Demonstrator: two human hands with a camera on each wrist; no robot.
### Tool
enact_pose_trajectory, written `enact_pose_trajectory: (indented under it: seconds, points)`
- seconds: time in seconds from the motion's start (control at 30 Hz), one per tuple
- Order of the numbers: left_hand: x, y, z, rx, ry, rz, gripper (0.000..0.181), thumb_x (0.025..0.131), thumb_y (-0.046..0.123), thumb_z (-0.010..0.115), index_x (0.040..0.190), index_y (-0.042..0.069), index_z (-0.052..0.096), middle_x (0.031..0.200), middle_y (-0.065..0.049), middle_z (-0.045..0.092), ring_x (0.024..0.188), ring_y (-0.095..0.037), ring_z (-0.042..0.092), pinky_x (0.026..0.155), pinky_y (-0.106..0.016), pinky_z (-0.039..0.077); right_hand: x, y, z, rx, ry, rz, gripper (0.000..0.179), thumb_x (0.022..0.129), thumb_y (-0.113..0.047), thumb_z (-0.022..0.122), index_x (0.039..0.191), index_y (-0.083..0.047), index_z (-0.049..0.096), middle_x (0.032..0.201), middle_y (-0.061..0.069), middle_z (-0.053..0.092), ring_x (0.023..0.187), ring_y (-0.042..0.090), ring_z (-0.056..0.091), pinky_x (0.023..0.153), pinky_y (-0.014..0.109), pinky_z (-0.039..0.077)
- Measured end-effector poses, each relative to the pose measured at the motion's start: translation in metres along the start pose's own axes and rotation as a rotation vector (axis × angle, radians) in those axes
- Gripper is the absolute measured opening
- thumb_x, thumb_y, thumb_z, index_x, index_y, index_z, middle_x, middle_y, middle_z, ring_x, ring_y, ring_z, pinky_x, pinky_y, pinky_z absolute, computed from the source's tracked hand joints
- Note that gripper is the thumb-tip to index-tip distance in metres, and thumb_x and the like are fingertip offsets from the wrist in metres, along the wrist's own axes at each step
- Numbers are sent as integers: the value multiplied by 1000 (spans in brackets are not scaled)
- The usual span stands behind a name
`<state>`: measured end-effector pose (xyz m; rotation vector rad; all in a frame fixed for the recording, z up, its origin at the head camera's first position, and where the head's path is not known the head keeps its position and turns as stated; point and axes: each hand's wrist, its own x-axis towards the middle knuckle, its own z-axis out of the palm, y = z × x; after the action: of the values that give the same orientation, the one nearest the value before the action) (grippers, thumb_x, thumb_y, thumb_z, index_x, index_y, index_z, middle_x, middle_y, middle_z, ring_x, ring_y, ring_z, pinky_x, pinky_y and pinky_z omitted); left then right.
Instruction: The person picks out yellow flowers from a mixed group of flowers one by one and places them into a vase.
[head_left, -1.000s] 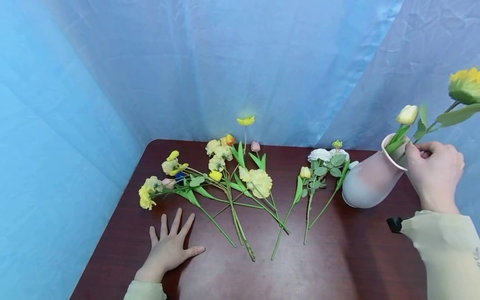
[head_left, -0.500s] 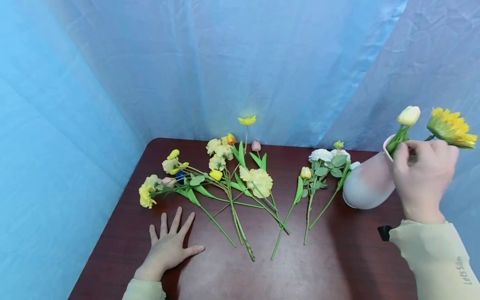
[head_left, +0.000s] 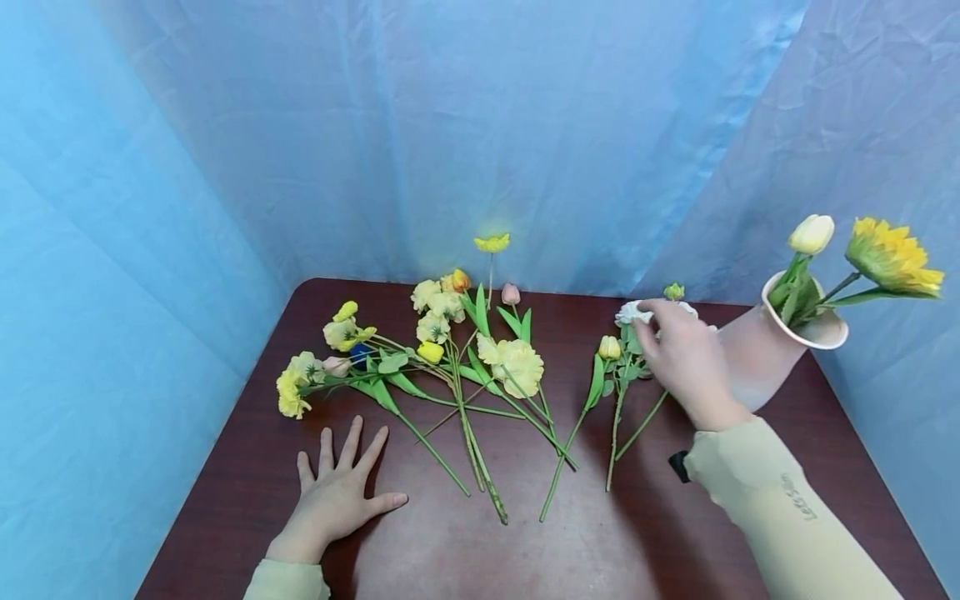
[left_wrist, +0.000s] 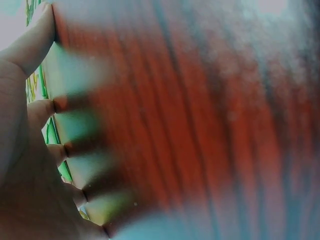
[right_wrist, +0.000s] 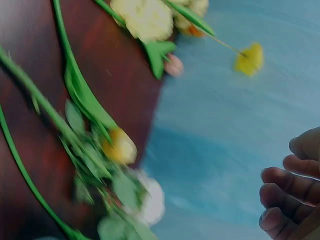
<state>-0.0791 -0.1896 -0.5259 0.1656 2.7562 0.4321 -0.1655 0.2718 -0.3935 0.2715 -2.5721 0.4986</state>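
Observation:
My left hand (head_left: 337,500) rests on the tabletop with its fingers spread, below the left-hand flowers. The right hand (head_left: 686,358) is in the air above the white rose spray (head_left: 632,313) and partly hides it; in the right wrist view, its loosely bent fingers hold nothing. To its right stands a pink and white vase (head_left: 765,354), its lower part hidden behind my hand and wrist. A cream tulip (head_left: 812,234) and a sunflower (head_left: 892,258) lean in the vase's mouth. Left of the rose spray lies a pale yellow tulip (head_left: 610,347).
Several yellow, cream and pink artificial flowers lie crossed on the dark wooden table (head_left: 465,558), among them a large pale yellow bloom (head_left: 521,367) and a yellow tulip (head_left: 431,352). A blue round thing (head_left: 360,356) sits among the stems. Blue curtains (head_left: 487,125) hang behind.
The right hand has lowered the sunflower into the vase, let it go and moved left over the white rose spray. The left hand has stayed in place.

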Motion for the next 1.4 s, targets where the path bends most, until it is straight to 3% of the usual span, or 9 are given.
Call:
enact_pose_trajectory:
  seconds: [0.17, 0.3, 0.5, 0.73, 0.9, 1.1, 1.4]
  points:
    - [-1, 0, 0, -3, 5, 2, 108, 77, 82, 64, 164, 31, 25, 172, -14, 2, 150, -58, -7, 106, -84, -5, -4, -7, 36, 33, -249, 106, 21, 102, -17, 61, 116, -3, 67, 99, 15, 72, 73, 28, 65, 63, 46, 51]
    - [-3, -1, 0, 1, 11, 6, 107, 78, 81, 65, 164, 31, 26, 172, -15, 3, 150, -59, -6, 106, -84, -4, -12, -14, 62, 44, -391, 168, 21, 101, -20, 62, 114, -4, 67, 99, 14, 72, 74, 28, 66, 63, 46, 53]
    - [-3, -2, 0, 5, 21, 12, 106, 78, 81, 65, 164, 31, 27, 172, -15, 5, 150, -59, -5, 106, -84, -3, -22, -24, 97, 45, -551, 208, 24, 100, -23, 65, 115, -4, 66, 93, 11, 71, 67, 22, 63, 61, 42, 52]
    - [-1, -2, 0, 20, 32, 13, 106, 78, 80, 65, 163, 30, 28, 172, -15, 6, 150, -59, -3, 106, -84, -1, -30, -35, 121, 73, -686, 268, 34, 99, -30, 67, 120, -5, 59, 90, 11, 68, 66, 22, 58, 61, 41, 48]
    - [0, -1, 0, 5, 18, 4, 107, 77, 80, 66, 163, 30, 28, 172, -15, 5, 151, -58, -5, 106, -84, -4, -38, -36, 134, 57, -667, 266, 31, 97, -26, 69, 117, -6, 58, 100, 12, 67, 64, 24, 57, 59, 40, 47]
    - [-1, 0, 0, -9, 17, 6, 106, 78, 79, 67, 164, 30, 27, 172, -14, 4, 151, -58, -7, 107, -83, -4, -39, -35, 137, 22, -625, 283, 3, 94, -7, 57, 94, -7, 54, 83, 10, 59, 62, 28, 54, 56, 41, 43]
    - [-1, -1, 1, -11, 25, 6, 105, 79, 78, 67, 164, 30, 27, 172, -14, 4, 151, -57, -7, 107, -83, -4, -34, -28, 134, -75, -595, 348, 4, 89, -3, 52, 93, -2, 55, 93, 21, 67, 81, 43, 67, 63, 56, 53]
